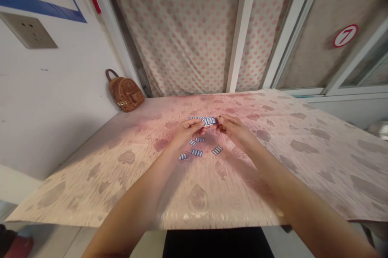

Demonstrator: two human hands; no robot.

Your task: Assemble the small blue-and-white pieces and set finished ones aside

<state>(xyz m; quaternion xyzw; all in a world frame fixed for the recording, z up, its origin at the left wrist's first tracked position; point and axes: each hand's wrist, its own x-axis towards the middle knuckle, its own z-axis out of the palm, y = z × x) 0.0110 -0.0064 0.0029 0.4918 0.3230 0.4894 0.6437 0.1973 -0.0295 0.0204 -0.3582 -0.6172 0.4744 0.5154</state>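
Observation:
My left hand (194, 126) is closed on a small bunch of blue-and-white striped cards (209, 121), held just above the table, thumb on top. At the bunch's right end is my right hand (229, 124), its thumb and fingers pinched together; what is between them, if anything, is too small to make out. Below the hands, several similar cards lie scattered on the tablecloth, among them one striped card (217, 150) to the right and another striped card (197, 153) nearer the middle. Behind the left hand lies a row of striped cards (196, 118), partly hidden.
A patterned cloth covers the table (197, 197). At its far left corner a brown mini backpack (125, 93) leans against the wall. A dotted curtain (188, 27) and white-framed glass panels stand behind the table. A wall socket (29, 30) is at the left.

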